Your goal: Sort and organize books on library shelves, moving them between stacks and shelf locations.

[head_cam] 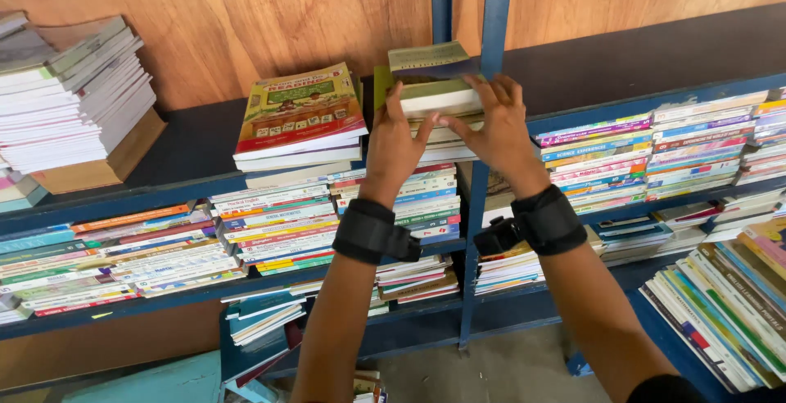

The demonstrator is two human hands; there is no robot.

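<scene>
Hands on the top shelf now: I've got my left hand [395, 145] and right hand [492, 125] clamped on either end of the green-edged book [431, 92] topping its short stack [442, 137], which looks ready to slide if I tug unevenly.

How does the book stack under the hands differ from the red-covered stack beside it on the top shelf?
The green-topped stack is narrower and gripped by the left hand and right hand; the red-covered stack is wider and untouched. Its top cover faces the camera, tilted. Both lie flat on the dark shelf.
</scene>
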